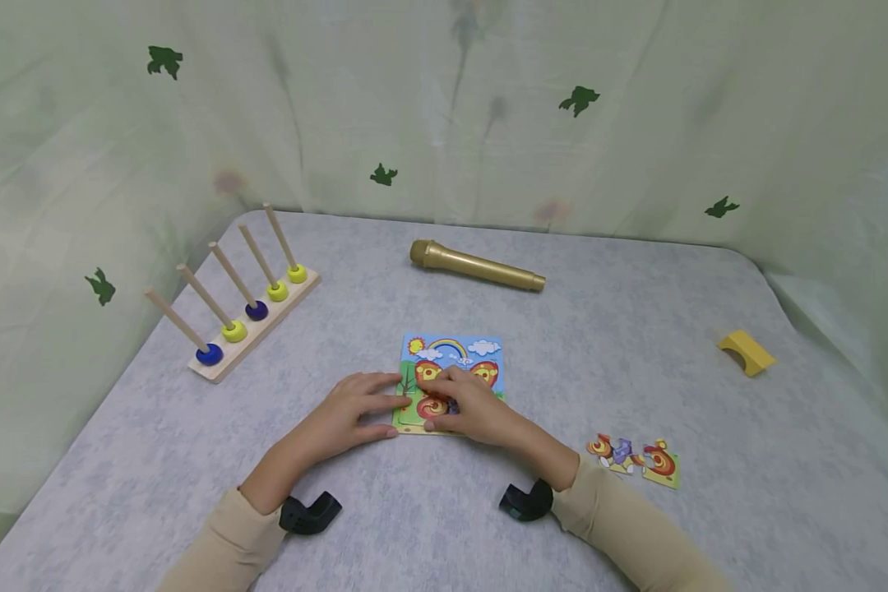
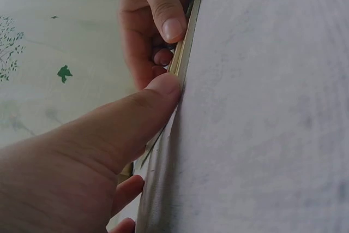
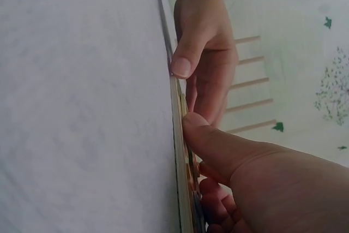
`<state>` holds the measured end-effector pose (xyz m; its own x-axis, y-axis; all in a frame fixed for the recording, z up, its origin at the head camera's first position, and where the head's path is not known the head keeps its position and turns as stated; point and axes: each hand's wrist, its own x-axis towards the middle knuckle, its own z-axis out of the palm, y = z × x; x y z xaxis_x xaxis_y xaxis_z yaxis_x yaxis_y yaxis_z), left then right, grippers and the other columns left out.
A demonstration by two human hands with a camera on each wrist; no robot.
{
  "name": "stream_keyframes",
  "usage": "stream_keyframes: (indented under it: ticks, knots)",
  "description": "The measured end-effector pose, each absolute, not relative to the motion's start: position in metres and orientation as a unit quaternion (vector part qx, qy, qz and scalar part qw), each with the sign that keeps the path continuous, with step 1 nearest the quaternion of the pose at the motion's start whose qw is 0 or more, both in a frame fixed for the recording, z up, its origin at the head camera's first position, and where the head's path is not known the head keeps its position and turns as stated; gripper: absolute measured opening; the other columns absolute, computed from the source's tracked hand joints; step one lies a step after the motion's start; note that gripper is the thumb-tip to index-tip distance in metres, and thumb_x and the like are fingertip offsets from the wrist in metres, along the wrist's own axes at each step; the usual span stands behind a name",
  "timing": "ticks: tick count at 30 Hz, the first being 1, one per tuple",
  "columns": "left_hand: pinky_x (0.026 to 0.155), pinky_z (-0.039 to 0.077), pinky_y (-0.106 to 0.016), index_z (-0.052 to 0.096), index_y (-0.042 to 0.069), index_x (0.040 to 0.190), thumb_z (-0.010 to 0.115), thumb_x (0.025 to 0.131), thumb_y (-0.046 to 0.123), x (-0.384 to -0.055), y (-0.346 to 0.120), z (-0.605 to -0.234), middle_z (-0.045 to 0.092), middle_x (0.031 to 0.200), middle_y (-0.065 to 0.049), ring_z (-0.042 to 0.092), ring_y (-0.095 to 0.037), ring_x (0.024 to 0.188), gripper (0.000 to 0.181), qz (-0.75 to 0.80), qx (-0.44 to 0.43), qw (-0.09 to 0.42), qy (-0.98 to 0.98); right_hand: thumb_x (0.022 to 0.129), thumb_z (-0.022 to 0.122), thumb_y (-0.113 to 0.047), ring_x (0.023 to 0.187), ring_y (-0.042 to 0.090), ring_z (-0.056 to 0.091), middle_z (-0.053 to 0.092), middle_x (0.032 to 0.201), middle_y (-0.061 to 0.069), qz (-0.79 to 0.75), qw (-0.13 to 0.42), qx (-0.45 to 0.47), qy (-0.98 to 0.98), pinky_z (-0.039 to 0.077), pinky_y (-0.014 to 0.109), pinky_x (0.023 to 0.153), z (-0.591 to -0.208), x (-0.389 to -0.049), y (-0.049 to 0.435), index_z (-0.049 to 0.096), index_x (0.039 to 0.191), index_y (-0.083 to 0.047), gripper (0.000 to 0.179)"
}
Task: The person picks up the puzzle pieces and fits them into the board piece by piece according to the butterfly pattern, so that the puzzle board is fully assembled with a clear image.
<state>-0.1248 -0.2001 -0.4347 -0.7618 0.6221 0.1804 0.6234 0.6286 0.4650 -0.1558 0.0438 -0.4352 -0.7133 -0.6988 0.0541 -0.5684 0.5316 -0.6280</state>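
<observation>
A picture puzzle board (image 1: 455, 339) lies flat on the table, showing a sun, a rainbow, clouds and butterfly wings. My left hand (image 1: 351, 415) rests at its left side, fingers spread onto the picture and thumb at the lower left corner; in the left wrist view that thumb (image 2: 144, 107) touches the board's edge. On the lower left part of the picture, my right hand (image 1: 477, 404) pinches a green puzzle piece with a red swirl (image 1: 431, 406) between thumb and fingers. This hand hides much of the board's lower right.
Two loose puzzle pieces (image 1: 662, 465) lie beside the right forearm. A gold microphone (image 1: 481, 267) is behind the board. At the left stands a wooden peg rack (image 1: 266, 329) with yellow and blue rings. A yellow arch block (image 1: 746, 352) sits at the far right.
</observation>
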Motion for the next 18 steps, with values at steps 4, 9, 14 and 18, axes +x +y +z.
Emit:
stream_keyframes:
  ticks: [4,9,14,18]
  knots:
    - [0.098,0.024,-0.048,0.061,0.020,0.119,0.065,0.081,0.035,-0.1245,-0.1997,-0.4342,0.043,0.134,-0.006,0.037,-0.025,0.121,0.041,-0.257,-0.343,-0.002,-0.904,0.081,0.066,-0.036,0.087,0.009,0.041,0.047,0.108,-0.005,-0.318,0.103,-0.365,0.869,0.034,0.027,0.070,-0.4355,-0.1561,0.0436,0.048,0.131,-0.019,0.057]
    - [0.098,0.024,-0.049,0.061,0.021,0.119,0.065,0.081,0.035,-0.1247,-0.1993,-0.4341,0.043,0.134,-0.006,0.036,-0.025,0.122,0.040,-0.254,-0.339,-0.007,-0.906,0.080,0.067,-0.035,0.086,0.009,0.040,0.046,0.108,-0.006,-0.322,0.107,-0.367,0.866,0.034,0.027,0.069,-0.4343,-0.1563,0.0442,0.049,0.131,-0.019,0.056]
    - [0.098,0.024,-0.049,0.062,0.022,0.118,0.065,0.081,0.035,-0.1247,-0.1994,-0.4339,0.042,0.134,-0.007,0.036,-0.025,0.122,0.040,-0.255,-0.337,-0.010,-0.906,0.080,0.068,-0.034,0.083,0.010,0.039,0.046,0.106,-0.006,-0.328,0.106,-0.373,0.862,0.034,0.026,0.067,-0.4321,-0.1562,0.0446,0.049,0.131,-0.018,0.056]
    - [0.097,0.024,-0.050,0.061,0.022,0.119,0.065,0.081,0.035,-0.1245,-0.1993,-0.4339,0.042,0.134,-0.007,0.036,-0.026,0.122,0.040,-0.255,-0.335,-0.012,-0.907,0.080,0.067,-0.034,0.082,0.010,0.039,0.045,0.105,-0.006,-0.324,0.103,-0.374,0.863,0.034,0.025,0.067,-0.4318,-0.1561,0.0443,0.049,0.130,-0.017,0.056]
